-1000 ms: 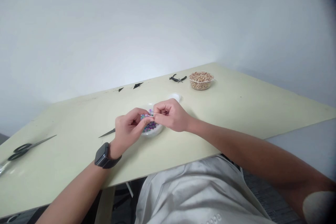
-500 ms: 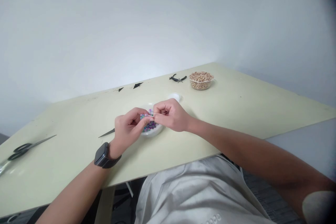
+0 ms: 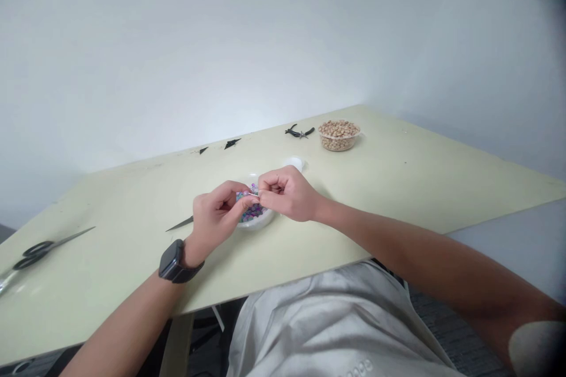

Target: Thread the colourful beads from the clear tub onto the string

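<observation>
My left hand [image 3: 217, 214] is closed, with a small pinkish bead [image 3: 246, 193] pinched between thumb and forefinger. A thin pale strand [image 3: 253, 194] runs from the bead to my right hand [image 3: 287, 192], whose thumb and forefinger pinch its other end. Whether the strand is thread or wire, I cannot make out. Both hands hover over a white bowl [image 3: 256, 224] of purple, teal and clear beads [image 3: 254, 212], hiding part of it. Just behind my right hand lies a small white round dish or lid [image 3: 294, 162], partly covered.
Scissors [image 3: 42, 250] lie at the left of the pale table [image 3: 398, 188]; a dark pointed blade [image 3: 180, 224] shows beside my left wrist. Farther back are black-handled pliers [image 3: 300, 132], a clear bowl of tan bean-like pieces [image 3: 339, 135] and black scraps [image 3: 232, 143].
</observation>
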`<state>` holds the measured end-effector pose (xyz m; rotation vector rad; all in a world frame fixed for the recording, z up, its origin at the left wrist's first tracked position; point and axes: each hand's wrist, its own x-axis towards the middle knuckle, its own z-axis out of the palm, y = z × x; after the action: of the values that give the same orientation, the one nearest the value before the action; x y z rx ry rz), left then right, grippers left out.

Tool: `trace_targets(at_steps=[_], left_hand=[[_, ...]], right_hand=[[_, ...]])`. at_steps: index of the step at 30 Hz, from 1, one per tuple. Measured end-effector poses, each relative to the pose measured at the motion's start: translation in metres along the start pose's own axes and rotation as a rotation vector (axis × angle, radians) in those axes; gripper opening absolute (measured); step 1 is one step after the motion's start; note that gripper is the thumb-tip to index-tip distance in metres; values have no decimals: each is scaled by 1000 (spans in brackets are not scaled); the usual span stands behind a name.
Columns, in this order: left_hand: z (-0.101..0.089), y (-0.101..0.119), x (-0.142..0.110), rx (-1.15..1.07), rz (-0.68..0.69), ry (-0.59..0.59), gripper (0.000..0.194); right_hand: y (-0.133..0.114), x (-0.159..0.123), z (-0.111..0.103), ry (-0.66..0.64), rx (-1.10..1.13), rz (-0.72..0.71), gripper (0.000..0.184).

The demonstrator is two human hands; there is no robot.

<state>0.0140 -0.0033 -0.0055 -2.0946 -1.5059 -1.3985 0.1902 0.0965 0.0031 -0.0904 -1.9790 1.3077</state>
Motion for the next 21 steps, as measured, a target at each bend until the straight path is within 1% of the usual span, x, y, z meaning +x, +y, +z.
trace_targets(at_steps=[21], left_hand=[[-2, 1, 1, -22, -1, -5, 12]], right_hand=[[0, 0, 0, 6, 24, 23, 32]])
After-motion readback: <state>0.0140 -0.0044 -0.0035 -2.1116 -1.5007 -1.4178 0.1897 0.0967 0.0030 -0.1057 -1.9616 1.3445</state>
